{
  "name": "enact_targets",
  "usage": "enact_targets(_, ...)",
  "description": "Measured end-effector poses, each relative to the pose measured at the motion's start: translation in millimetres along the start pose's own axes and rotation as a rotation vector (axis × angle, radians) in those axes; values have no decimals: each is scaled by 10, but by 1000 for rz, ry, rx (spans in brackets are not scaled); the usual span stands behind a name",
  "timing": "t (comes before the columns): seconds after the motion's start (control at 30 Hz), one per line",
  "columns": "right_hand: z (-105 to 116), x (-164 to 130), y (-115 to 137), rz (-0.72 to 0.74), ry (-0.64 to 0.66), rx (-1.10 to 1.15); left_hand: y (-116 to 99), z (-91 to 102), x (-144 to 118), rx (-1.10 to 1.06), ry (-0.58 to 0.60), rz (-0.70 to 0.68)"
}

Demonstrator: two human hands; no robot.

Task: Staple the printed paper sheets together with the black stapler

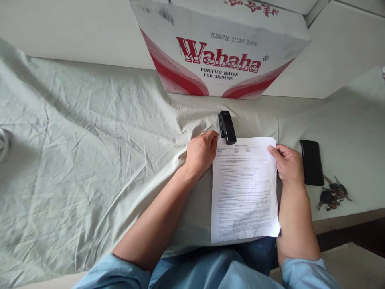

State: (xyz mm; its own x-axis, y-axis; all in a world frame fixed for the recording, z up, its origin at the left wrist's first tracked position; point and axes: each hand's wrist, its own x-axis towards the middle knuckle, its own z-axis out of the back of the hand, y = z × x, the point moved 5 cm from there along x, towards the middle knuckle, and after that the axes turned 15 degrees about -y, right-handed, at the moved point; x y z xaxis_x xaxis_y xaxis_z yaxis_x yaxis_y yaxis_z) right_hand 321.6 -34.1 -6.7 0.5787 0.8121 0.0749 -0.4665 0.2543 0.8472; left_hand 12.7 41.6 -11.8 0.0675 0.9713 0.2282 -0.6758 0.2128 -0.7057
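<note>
One paper stack (245, 192) between left hand (202, 151) and right hand (287, 162)

In the head view, the paper stack lies print side up in front of the person, its lower edge by the blue clothing (210, 269) at the person's lap. The top sheet carries a short heading and many lines of small text, too fine to read for the most part.

The right hand has the stack's upper right edge pinched, thumb flat on the top sheet and the other fingers bent behind it, with little gap between. The left hand is at the stack's upper left corner, its fingers curled in close together; whether they have hold of the corner cannot be told.

A black stapler (228, 128) sits at the stack's top edge near that corner, just beside the left fingertips, its lower end overlapping the sheet. Whether paper lies within its mouth cannot be made out.

Beyond the stack and the stapler stands a white and red Wahaha water carton (222, 82). To the right of the stack, past the right hand, lie a black phone (312, 162) and, just beside it, a bunch of keys (333, 193). Left of the stack spreads a wrinkled pale green cloth (90, 160).
</note>
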Motion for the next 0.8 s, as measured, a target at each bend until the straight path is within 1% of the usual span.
enact_targets(0.1, 18, 14, -3, 17, 13, 6, -17, 28, -4, -85, -73, -66)
enact_targets(0.17, 33, 23, -6, 19, 24, -7, -82, 39, -15, -156, -90, -179)
enact_targets(0.27, 49, 32, -8, 21, 31, -24, -181, -3, -52, -246, -12, -371)
enact_targets(0.33, 53, 37, -12, 25, 30, -25, -190, -39, -63, -267, 30, -415)
enact_targets(0.5, 50, 54, -65, -1, 26, 19, -140, -34, -28, -298, -17, -382)
enact_targets(0.63, 66, 80, -133, -25, 18, 46, -150, -9, -22, -301, -34, -354)
enact_targets(0.8, 106, 111, -189, -20, -8, 45, -208, -16, -107, -120, 19, -259)
